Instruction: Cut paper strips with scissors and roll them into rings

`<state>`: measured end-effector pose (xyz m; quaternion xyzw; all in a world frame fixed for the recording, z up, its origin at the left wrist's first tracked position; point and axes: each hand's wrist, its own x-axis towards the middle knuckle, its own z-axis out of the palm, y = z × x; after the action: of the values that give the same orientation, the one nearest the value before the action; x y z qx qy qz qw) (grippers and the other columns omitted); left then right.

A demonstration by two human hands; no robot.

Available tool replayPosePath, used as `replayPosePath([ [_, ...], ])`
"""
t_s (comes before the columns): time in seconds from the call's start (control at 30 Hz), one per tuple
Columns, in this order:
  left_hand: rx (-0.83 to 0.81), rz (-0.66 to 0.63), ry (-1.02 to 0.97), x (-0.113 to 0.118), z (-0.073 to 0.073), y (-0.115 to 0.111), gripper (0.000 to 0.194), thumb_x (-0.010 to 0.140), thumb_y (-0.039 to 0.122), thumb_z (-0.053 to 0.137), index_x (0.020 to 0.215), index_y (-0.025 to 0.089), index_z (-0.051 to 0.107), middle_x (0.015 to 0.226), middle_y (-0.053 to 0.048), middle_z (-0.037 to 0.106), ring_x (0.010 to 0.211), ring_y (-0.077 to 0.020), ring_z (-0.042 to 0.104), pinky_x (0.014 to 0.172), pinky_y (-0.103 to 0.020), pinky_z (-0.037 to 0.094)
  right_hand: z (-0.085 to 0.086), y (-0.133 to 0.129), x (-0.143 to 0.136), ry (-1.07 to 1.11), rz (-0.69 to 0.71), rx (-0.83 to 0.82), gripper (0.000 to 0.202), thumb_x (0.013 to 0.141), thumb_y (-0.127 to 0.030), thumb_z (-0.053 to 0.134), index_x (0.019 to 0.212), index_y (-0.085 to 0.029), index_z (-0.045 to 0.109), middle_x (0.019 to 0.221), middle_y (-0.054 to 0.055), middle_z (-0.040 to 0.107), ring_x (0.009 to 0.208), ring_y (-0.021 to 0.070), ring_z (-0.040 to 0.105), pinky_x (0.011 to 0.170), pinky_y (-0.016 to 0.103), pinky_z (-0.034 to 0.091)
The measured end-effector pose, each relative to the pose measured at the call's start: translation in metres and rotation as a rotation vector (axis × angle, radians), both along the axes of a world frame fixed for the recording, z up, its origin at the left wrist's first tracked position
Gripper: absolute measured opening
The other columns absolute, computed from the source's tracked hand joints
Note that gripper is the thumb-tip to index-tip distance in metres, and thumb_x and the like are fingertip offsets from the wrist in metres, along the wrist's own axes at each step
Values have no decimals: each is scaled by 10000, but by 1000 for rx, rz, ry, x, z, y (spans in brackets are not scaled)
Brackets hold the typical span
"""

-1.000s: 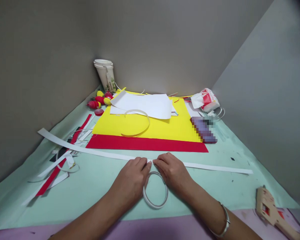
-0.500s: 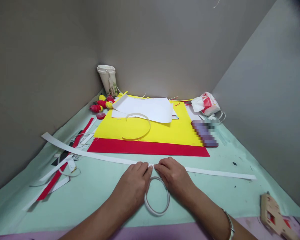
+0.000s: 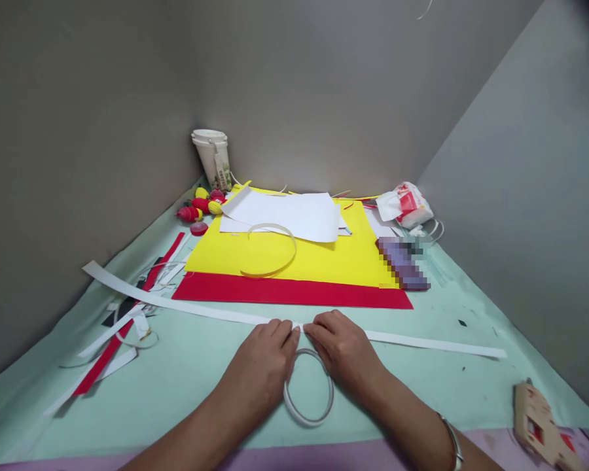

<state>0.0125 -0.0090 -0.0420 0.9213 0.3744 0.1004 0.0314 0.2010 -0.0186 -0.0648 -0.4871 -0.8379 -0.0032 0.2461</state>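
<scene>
A long white paper strip [image 3: 422, 344] runs across the table, curving up at its left end. Near its middle, my left hand [image 3: 269, 353] pinches it with closed fingers. Just right of that, my right hand [image 3: 341, 343] also has its fingers closed on the strip, leaving a narrow gap between the two hands. A pale ring of coiled strip [image 3: 308, 420] rests on the cloth between my wrists, close beside both hands. The undersides of my fingers are hidden.
Red card [image 3: 294, 292] and yellow card [image 3: 324, 261] lie ahead, with white sheets [image 3: 285, 212] on top. Scraps and a red strip [image 3: 101, 366] are at left. A phone [image 3: 402, 261], a tissue pack [image 3: 412, 206] and a beige tool [image 3: 540, 418] are at right. A cup [image 3: 213, 160] stands behind.
</scene>
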Motion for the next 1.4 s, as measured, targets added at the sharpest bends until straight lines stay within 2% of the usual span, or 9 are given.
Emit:
replayPosePath([
  [0.8,-18,-5,1,0,-2,1,305,917,149,443,1184,105,584,1033,-118,629,910,-248,544,802,-407,473,-2,1,0,15,-2,-3,179,930,-156,500,951,-197,673,814,62,608,768,177,531,686,294,434],
  [1.4,29,-95,118,-2,-2,3,316,872,82,453,1163,97,576,1050,-113,615,929,-240,527,807,-372,442,5,2,-2,71,1,-49,228,954,-199,458,939,-180,684,808,74,606,773,179,533,671,284,445],
])
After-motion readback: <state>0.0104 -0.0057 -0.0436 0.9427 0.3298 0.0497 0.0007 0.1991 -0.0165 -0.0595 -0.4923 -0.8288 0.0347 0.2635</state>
